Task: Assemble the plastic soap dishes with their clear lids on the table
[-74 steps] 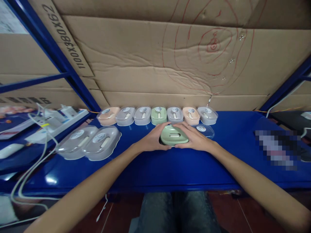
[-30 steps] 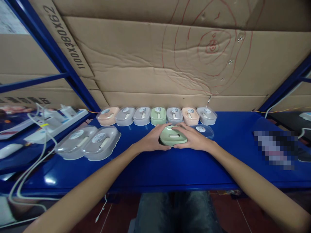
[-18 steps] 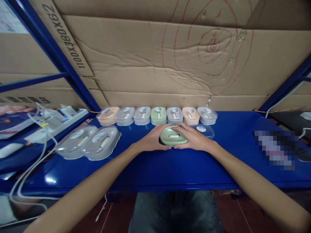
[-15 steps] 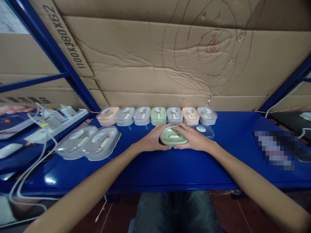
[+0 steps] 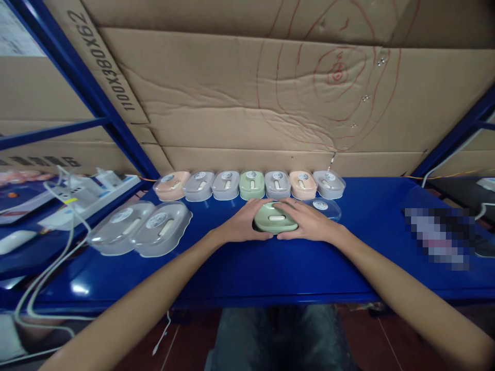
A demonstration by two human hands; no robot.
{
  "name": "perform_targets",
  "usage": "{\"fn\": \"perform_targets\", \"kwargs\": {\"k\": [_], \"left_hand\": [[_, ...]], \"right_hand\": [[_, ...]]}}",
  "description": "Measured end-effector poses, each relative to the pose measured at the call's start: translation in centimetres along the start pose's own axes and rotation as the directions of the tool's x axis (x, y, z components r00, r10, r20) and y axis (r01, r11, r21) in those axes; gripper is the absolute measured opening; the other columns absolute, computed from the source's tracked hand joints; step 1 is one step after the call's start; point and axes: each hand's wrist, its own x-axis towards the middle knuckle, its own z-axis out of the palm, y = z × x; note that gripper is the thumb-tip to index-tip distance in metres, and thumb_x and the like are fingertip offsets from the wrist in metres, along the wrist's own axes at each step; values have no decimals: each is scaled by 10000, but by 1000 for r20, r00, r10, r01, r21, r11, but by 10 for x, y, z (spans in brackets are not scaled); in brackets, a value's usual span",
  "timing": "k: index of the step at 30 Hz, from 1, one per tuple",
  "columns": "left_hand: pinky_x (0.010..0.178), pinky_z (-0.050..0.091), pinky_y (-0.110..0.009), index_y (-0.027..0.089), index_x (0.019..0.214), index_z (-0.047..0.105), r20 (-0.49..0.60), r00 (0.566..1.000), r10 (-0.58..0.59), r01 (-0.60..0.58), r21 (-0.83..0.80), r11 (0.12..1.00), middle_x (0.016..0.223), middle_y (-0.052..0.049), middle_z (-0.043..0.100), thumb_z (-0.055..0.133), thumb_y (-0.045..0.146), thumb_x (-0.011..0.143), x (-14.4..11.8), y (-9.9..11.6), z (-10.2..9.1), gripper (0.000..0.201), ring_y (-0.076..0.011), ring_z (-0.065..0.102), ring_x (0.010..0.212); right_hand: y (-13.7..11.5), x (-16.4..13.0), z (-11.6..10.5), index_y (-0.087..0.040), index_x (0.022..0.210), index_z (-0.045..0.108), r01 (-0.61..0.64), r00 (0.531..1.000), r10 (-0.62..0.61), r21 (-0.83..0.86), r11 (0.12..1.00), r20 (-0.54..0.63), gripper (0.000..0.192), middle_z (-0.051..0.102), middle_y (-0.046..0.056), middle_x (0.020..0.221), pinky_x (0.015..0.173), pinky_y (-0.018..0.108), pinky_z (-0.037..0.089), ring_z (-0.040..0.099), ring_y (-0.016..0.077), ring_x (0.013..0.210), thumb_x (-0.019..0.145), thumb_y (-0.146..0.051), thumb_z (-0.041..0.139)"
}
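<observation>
Green mouse point(image 5: 276, 220) sits mid-frame on the blue shelf point(image 5: 270, 263), long axis running left-right. Left hand point(image 5: 243, 224) and right hand point(image 5: 309, 221) clamp it from either end, both equally close.

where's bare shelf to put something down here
Bare blue shelf runs along the near edge under both forearms, and right of the clear lid up to the blurred patch. Crowded: the back row of cases and the two grey cases at left.
</observation>
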Motion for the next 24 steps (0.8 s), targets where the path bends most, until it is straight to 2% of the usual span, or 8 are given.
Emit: {"fn": "perform_targets", "kwargs": {"k": [3, 5, 8, 10, 12, 15, 20, 24], "left_hand": [[1231, 414, -677, 332, 1620, 463, 1, 1000, -1, 1, 7, 1000, 1569, -132, 561, 918, 577, 784, 0, -2, 0, 982, -434, 521, 1457], [1217, 422, -691, 345, 1628, 459, 6, 1000, 1, -1, 13, 1000, 1573, -133, 554, 919, 604, 778, 0, -2, 0, 1001, -446, 522, 1451], [1200, 433, -708, 350, 1641, 449, 13, 1000, -12, 11, 22, 1000, 1569, -142, 547, 909, 615, 787, -1, -3, 0, 1006, -460, 521, 1447], [1207, 425, -708, 342, 1652, 432, 22, 999, -31, 30, 28, 999, 1577, -149, 537, 907, 615, 793, -2, -2, -1, 1019, -462, 515, 1457], [1221, 413, -702, 333, 1657, 422, 27, 999, -43, 42, 33, 999, 1600, -154, 521, 914, 622, 785, -2, -1, -2, 1042, -463, 508, 1470], [1235, 414, -662, 301, 1649, 436, 24, 999, -41, 40, 44, 998, 1615, -158, 518, 914, 627, 789, -2, 0, -3, 1037, -450, 509, 1477], [1237, 417, -625, 260, 1632, 464, 6, 999, -37, 36, 77, 996, 1578, -160, 555, 913, 605, 799, -1, 0, -7, 1007, -433, 521, 1458], [1247, 409, -622, 262, 1623, 470, -5, 999, -45, 46, 91, 995, 1588, -158, 548, 909, 613, 803, -1, -2, -9, 995, -424, 504, 1478]], "right_hand": [[1, -3, -11, -278, 1608, 471, 7, 999, -6, 23, 1000, -51, 891, 594, 158, 1573, 1174, 605, 541, 596, 403, 1438, 898, -704, 800], [5, -6, -21, -279, 1574, 494, -32, 993, 33, 6, 999, -110, 848, 603, 159, 1564, 1187, 617, 525, 587, 404, 1451, 905, -711, 786], [17, -12, -36, -237, 1432, 608, -107, 979, 95, -56, 993, -182, 708, 657, 181, 1476, 1142, 618, 544, 633, 419, 1380, 922, -702, 767], [27, -15, -42, -213, 1279, 691, -133, 976, 112, -106, 985, -189, 590, 727, 188, 1327, 1073, 609, 569, 685, 421, 1264, 945, -696, 736], [36, -18, -46, -204, 1149, 740, -145, 979, 120, -154, 977, -163, 535, 768, 179, 1176, 1005, 596, 582, 712, 412, 1151, 971, -706, 690], [42, -20, -49, -199, 1109, 773, -141, 988, 125, -196, 970, -93, 571, 779, 167, 1119, 982, 564, 576, 717, 392, 1103, 976, -742, 657], [36, -22, -58, -223, 1191, 788, -166, 985, 170, -147, 975, 19, 606, 792, 137, 1183, 997, 499, 566, 734, 367, 1118, 912, -758, 739], [39, -28, -61, -272, 1350, 755, -198, 975, 206, -91, 976, 84, 716, 750, 123, 1381, 1077, 529, 556, 708, 400, 1256, 795, -708, 876]]}}
